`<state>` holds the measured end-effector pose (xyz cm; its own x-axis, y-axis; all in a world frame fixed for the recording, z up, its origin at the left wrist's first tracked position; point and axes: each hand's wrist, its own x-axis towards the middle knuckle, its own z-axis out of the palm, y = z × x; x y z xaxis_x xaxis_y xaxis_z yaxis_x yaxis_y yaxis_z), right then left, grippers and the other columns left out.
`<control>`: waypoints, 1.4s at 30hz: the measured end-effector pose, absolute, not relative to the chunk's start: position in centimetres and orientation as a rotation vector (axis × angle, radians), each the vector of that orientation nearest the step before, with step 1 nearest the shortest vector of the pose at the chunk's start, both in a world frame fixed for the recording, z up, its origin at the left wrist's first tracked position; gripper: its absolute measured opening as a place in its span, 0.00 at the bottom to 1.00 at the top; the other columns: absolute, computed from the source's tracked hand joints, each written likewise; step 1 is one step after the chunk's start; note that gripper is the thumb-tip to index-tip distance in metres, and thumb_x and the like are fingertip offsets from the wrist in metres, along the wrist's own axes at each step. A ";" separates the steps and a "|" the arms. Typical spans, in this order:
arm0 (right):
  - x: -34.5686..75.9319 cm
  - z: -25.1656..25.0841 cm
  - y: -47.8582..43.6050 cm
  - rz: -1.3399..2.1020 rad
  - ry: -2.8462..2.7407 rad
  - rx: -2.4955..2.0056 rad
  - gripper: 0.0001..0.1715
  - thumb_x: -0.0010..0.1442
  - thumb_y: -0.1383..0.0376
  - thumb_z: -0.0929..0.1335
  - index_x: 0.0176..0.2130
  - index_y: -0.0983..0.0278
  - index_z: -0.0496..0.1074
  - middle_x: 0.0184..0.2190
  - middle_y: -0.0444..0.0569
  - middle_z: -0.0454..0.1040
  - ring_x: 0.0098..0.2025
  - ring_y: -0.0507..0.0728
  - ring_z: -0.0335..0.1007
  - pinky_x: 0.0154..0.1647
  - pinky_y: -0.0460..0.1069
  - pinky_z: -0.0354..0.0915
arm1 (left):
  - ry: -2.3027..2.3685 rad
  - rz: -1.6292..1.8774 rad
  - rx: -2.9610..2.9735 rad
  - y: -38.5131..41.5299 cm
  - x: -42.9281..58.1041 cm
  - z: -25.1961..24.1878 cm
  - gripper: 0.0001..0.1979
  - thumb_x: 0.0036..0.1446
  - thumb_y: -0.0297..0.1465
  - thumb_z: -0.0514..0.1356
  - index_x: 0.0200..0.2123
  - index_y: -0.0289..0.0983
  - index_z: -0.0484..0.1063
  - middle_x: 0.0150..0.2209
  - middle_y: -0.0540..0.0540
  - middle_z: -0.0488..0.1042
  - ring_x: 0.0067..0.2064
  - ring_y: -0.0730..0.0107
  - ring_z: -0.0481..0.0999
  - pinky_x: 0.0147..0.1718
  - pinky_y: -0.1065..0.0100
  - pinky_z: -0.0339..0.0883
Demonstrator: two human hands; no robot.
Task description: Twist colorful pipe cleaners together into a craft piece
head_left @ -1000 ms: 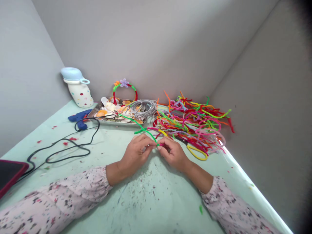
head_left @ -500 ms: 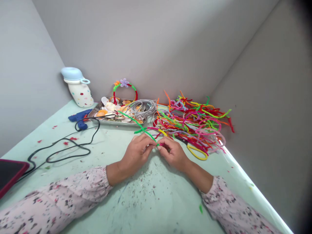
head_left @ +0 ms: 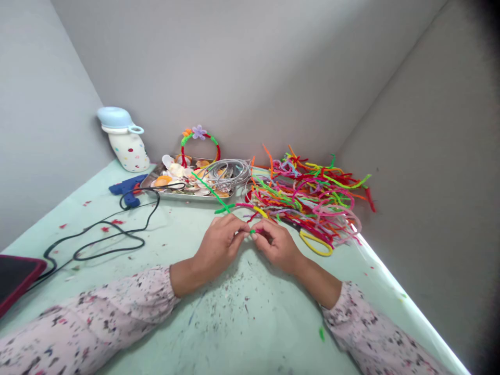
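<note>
My left hand (head_left: 222,244) pinches a fuzzy green pipe cleaner (head_left: 211,190), whose free end sticks up and to the left above the knuckles. Fingertip to fingertip with it, my right hand (head_left: 279,245) is closed on a join where a bit of green meets pink-red fuzzy stem. Most of that join is hidden by the fingers. Just behind the hands runs a multicoloured strand (head_left: 244,206) in green, pink and yellow; whether it connects to the held piece I cannot tell.
Behind stands a metal tray (head_left: 187,197) of shells with coiled grey wire (head_left: 230,174) and a decorated headband (head_left: 201,135). To the right lie piled pipe cleaners (head_left: 312,192) and yellow-handled scissors (head_left: 316,244). On the left are a blue glue gun (head_left: 128,190), its black cord, a bottle (head_left: 127,140) and a dark-screened device (head_left: 17,281).
The green pipe cleaner's free end has swung slightly, its lower part now passing behind my left hand's fingers. Both hands stay in nearly the same place.
</note>
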<state>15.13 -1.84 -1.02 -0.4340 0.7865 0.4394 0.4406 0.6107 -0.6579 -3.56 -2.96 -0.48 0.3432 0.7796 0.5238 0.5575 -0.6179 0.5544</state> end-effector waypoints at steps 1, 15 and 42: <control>15.1 -1.0 -1.8 0.586 -2.087 -0.967 0.05 0.62 0.66 0.64 0.37 0.64 0.70 0.29 0.46 0.68 0.30 0.53 0.64 0.32 0.48 0.60 | 1.197 1.142 2.334 -3.0 -3.5 -0.5 0.04 0.60 0.25 0.57 0.37 0.38 0.71 0.35 0.49 0.74 0.40 0.67 0.71 0.42 0.64 0.60; 15.1 -1.4 -1.7 0.629 -2.049 -0.970 0.06 0.61 0.66 0.64 0.40 0.63 0.70 0.32 0.47 0.72 0.32 0.54 0.67 0.33 0.48 0.63 | 1.170 1.187 2.306 -2.9 -3.5 -0.7 0.07 0.60 0.24 0.57 0.39 0.39 0.72 0.37 0.49 0.74 0.42 0.67 0.71 0.43 0.64 0.60; 15.1 -1.2 -1.9 0.620 -2.057 -1.008 0.06 0.60 0.66 0.65 0.40 0.63 0.70 0.30 0.46 0.71 0.29 0.53 0.65 0.31 0.47 0.62 | 1.244 1.076 2.294 -3.2 -3.4 -0.4 0.04 0.61 0.26 0.55 0.37 0.38 0.70 0.37 0.48 0.73 0.41 0.66 0.70 0.44 0.61 0.58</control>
<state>15.07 -1.87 -1.23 -0.4088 0.8144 0.4119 0.4512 0.5727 -0.6844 -3.43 -3.17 -0.43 0.3378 0.8177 0.4660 0.5788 -0.5709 0.5822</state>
